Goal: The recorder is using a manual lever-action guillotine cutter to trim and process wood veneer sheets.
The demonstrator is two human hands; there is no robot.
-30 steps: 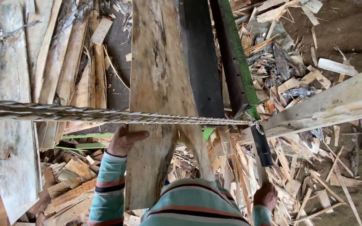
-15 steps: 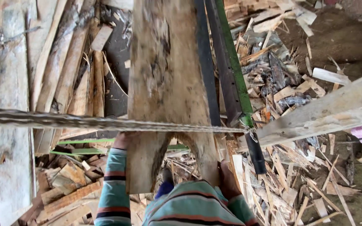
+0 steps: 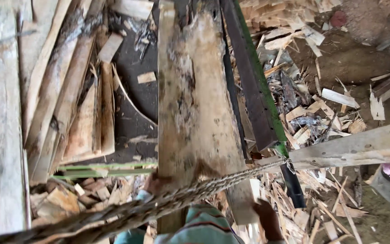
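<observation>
Low in the frame, both hands, left hand and right hand, seemingly grip the rough pale wooden plank, which could snag the twisted rope and slip.

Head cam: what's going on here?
A person in a striped top grips the near end of a rough plank with both hands: left hand on its left edge, right hand at its right corner. The plank runs away from them beside a dark rail with a green edge. A twisted rope crosses in front, tied to the rail's end near a pale beam. Offcuts and stacked slabs lie all around.
</observation>
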